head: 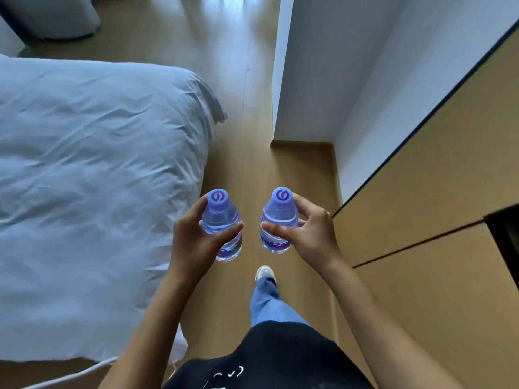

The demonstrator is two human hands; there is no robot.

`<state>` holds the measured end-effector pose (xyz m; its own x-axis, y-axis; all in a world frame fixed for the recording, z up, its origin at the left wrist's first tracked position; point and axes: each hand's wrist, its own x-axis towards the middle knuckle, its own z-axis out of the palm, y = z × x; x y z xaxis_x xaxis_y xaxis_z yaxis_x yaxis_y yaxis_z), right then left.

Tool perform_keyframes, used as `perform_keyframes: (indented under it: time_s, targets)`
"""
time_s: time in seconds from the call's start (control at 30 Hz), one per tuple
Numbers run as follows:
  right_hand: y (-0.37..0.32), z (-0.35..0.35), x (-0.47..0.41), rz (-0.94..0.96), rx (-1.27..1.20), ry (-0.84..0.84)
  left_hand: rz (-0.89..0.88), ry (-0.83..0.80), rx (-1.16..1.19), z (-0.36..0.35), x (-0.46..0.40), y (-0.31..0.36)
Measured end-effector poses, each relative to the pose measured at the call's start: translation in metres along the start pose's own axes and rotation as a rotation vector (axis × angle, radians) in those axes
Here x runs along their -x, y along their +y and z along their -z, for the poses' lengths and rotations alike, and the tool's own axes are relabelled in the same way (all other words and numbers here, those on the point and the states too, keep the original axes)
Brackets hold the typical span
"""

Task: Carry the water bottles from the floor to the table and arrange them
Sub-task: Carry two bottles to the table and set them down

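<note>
Left bottle: I am seeing the left bottle being held upright in the air above the floor, purple cap on top, clear liquid showing inside.
Right bottle: I am seeing the right bottle being held upright at the same height, just beside the left bottle and apart from it; its own purple cap is on and clear liquid is showing inside.
Left grip: the left hand is wrapping the left bottle's body, thumb lying across the near side, fingers curling round the far side.
Right grip: the right hand is wrapping the right bottle's body in the same way, thumb pressing across the front, fingers curled behind.
Table: I am not seeing it in this view.
Floor: the wooden floor is running as a narrow lane straight ahead, below both bottles.
Left edge: the bed with its white cover is bordering the lane, close to the left hand.
Right edge: the white wall corner and the wooden cabinet front are bordering the lane, close to the right hand.
Operator body: one shoe is standing on the floor under the bottles.
</note>
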<state>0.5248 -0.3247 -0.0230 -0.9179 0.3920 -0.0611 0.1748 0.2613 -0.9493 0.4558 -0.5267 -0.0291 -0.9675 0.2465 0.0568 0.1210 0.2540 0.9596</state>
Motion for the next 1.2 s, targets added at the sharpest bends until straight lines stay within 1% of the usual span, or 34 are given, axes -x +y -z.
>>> perform_keyframes:
  time_s: [0.1,0.3,0.5,0.67,0.87,1.0,1.2]
  targets:
    - [-0.007,0.007,-0.081,0.014,0.016,-0.02,0.032,0.029,0.007,-0.017,-0.073,0.004]
    - [-0.026,0.012,-0.222,0.057,0.033,-0.078,0.036,0.088,-0.016,-0.034,-0.21,0.01]
    - [-0.032,-0.01,-0.357,0.076,0.047,-0.091,-0.019,0.109,0.024,-0.041,-0.353,-0.001]
    - [-0.044,-0.041,-0.478,0.042,0.037,-0.064,-0.056,0.053,-0.042,-0.035,-0.49,-0.016]
    - [-0.073,-0.065,-0.612,0.0,-0.006,-0.005,-0.116,-0.055,-0.089,-0.026,-0.632,-0.014]
    - [-0.083,-0.077,-0.692,-0.02,-0.026,0.019,-0.131,-0.087,-0.1,-0.024,-0.71,-0.015]
    - [-0.077,-0.088,-0.823,-0.046,-0.043,0.012,-0.091,-0.087,-0.104,-0.037,-0.835,-0.029]
